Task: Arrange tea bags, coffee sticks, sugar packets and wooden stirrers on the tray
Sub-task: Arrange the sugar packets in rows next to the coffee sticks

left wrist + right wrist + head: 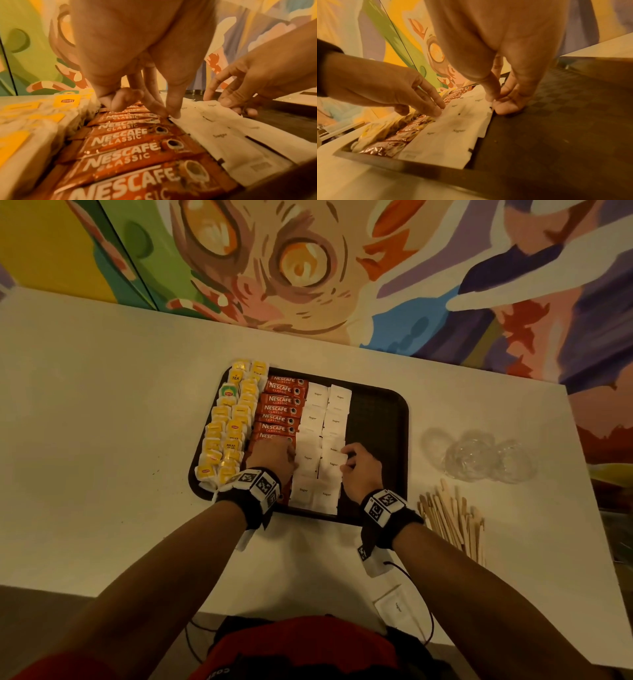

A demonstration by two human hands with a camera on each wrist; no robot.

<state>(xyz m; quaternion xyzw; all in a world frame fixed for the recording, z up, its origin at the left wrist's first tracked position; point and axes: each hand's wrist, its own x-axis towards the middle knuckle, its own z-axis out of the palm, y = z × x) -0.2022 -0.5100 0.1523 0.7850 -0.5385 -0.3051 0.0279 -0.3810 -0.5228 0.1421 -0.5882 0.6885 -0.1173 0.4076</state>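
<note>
A dark tray (376, 433) holds columns of yellow-tagged tea bags (229, 433), red coffee sticks (279, 409) and white sugar packets (322, 419); its right part is bare. My left hand (293, 455) lies over the near coffee sticks (123, 152), straight fingertips (173, 113) pressing where sticks meet sugar packets (221, 134). My right hand (346, 458) pinches the right edge of a sugar packet (477, 100) in the right column between thumb and forefinger (491, 94). Wooden stirrers (452, 518) lie loose on the table, right of the tray.
Clear plastic cups (479, 457) sit on the white table beyond the stirrers. One loose sugar packet (394, 607) lies near the table's front edge by a black cable. A painted wall stands right behind the table.
</note>
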